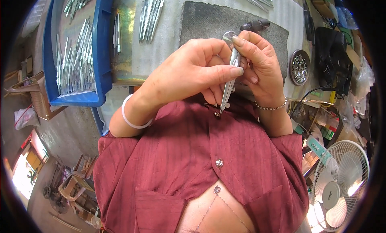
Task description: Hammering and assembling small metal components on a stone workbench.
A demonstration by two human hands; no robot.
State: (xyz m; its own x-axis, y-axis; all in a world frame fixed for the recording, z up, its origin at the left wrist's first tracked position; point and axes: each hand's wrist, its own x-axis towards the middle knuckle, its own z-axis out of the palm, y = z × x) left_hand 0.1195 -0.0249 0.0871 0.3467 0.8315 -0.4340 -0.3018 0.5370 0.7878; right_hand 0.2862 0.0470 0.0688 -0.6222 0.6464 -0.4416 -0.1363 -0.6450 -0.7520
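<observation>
Between my two hands is a slim silver metal tool, shaped like tweezers (227, 88), its pointed end toward my chest. Small round knobs stand out near that end, and a clear rounded piece (228, 36) shows at the top. My left hand (195, 68) is closed on the tool, thumb laid across its middle. With thumb and fingers, my right hand (263, 66) pinches the upper part by the clear piece. Some fingertips are hidden behind the tool. Under and beyond my hands lies a dark grey stone slab (205, 21), with a black-handled tool (255, 25) on it.
At left, a blue bin (103, 44) holds many thin metal strips (78, 60). More strips (151, 19) lie on white foam sheeting (171, 15). Right of the slab are a round dish (293, 74) of small metal parts, a black bag-like item (327, 52), cables and a fan (339, 184).
</observation>
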